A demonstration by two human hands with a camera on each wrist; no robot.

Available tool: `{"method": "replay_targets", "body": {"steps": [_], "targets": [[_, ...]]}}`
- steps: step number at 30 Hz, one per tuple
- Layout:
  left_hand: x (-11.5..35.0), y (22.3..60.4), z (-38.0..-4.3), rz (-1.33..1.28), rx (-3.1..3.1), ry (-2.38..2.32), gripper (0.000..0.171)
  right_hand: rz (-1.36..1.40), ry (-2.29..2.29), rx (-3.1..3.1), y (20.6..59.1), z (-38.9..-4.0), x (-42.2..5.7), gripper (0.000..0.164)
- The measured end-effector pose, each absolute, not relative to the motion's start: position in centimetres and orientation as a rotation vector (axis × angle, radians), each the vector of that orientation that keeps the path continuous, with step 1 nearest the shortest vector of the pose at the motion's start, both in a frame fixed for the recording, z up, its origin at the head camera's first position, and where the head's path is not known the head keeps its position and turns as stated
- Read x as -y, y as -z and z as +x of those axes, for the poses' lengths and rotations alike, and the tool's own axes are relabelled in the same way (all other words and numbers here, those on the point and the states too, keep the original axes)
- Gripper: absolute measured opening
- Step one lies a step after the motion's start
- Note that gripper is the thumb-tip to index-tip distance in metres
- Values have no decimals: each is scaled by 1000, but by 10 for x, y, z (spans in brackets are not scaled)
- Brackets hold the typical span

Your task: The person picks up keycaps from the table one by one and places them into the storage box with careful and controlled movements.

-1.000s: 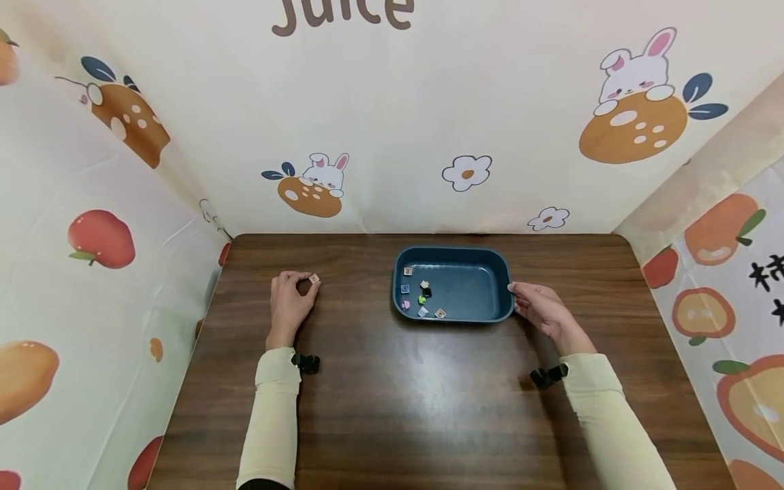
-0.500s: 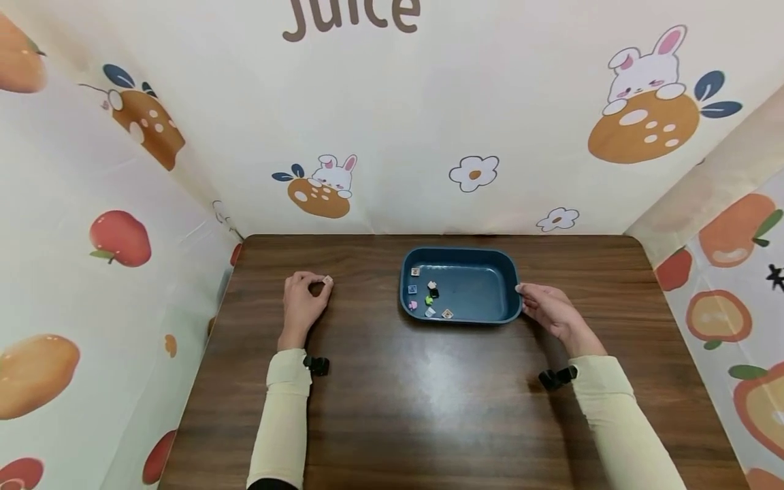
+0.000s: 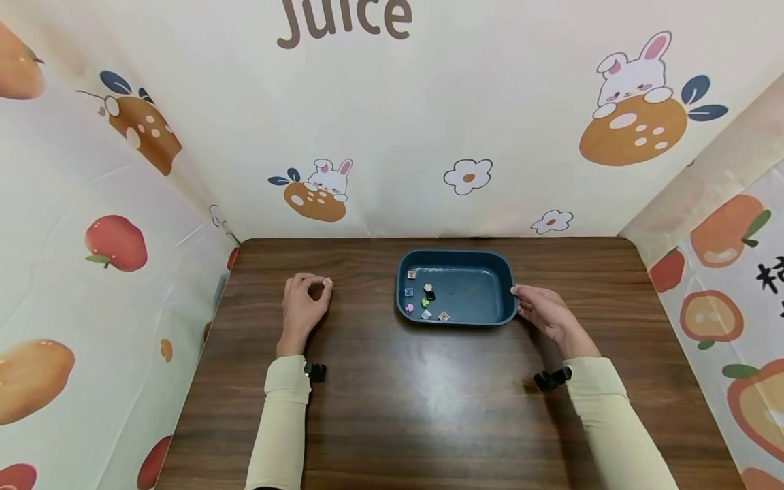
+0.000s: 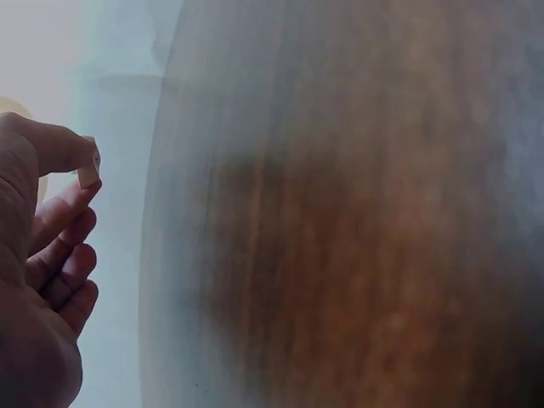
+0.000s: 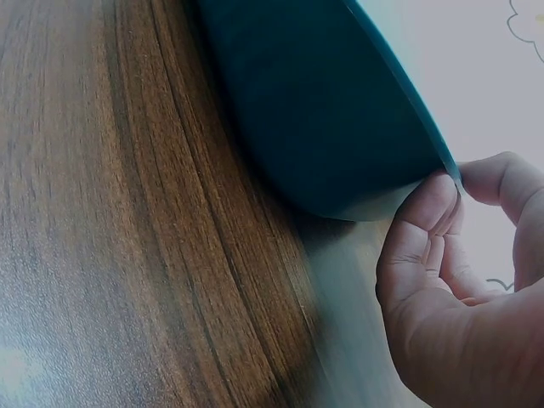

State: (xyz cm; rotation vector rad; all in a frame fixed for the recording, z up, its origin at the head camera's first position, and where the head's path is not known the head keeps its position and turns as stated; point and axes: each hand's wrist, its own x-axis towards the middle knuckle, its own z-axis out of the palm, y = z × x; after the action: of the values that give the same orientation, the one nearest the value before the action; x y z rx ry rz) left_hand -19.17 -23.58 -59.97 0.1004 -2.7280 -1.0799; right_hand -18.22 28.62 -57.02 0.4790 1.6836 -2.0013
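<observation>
Between thumb and forefinger my left hand (image 3: 301, 309) pinches a small pale square block (image 3: 327, 282), left of the tray. The left wrist view shows this block (image 4: 88, 174) at the fingertips, the other fingers curled beneath. A dark blue rectangular tray (image 3: 478, 286) stands near the back of the table. My right hand (image 3: 548, 314) pinches its right end at the rim, thumb and fingers on either side of the wall (image 5: 331, 110). Inside, toward the left, lie a beige square (image 3: 412, 275), a blue square (image 3: 408, 292) and several other small pieces, among them a green one (image 3: 425, 303).
The brown wooden table (image 3: 380, 401) runs back to a printed cloth wall (image 3: 392, 136). Similar cloth hangs along its left and right sides. A small black device (image 3: 315, 372) sits on my left wrist, and another (image 3: 551, 378) on the right.
My left hand has drifted slightly right toward the tray, still pinching the block. My right hand keeps its hold on the tray's rim. The head view has shifted a little.
</observation>
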Motion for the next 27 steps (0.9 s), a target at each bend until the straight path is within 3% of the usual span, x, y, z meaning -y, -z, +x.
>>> {"method": "replay_targets", "body": {"steps": [27], "targets": [[200, 581, -197, -42, 2702, 1104, 23, 447, 2038, -1686, 568, -180, -284, 25]]}}
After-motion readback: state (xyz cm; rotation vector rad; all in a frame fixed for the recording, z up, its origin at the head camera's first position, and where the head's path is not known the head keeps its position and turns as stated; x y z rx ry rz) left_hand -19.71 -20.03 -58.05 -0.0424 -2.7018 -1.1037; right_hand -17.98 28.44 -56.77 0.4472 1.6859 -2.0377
